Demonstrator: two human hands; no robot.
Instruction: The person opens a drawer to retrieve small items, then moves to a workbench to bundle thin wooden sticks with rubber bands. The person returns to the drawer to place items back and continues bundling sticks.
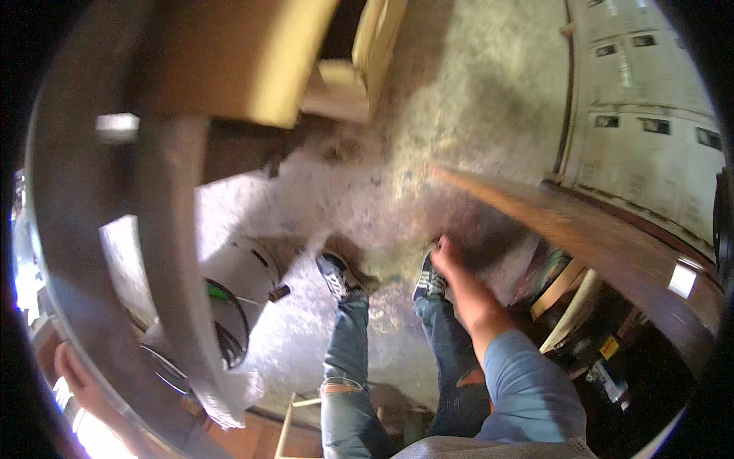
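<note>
main risk, as judged: the dark slatted frame (172, 229) could be tipped into the pale round container (238, 264), since a hand is seen only at its outer edge. if that edge were let slip, no catch would be offered from the other side. the black cable (228, 344) (looped right behind the near upright) could be snagged if the frame were swung. a stumble could be caused by the container, which is set near the left shoe (333, 277).

frame position: it is placed left of the legs, between the left hand (74, 371) and the container; the right hand (445, 256) is kept well apart. left fingers seem to be laid along the outer edge; whether it is gripped cannot be told. the right hand is hung low over the right shoe (430, 283), nothing seen in it, finger pose not readable.
</note>
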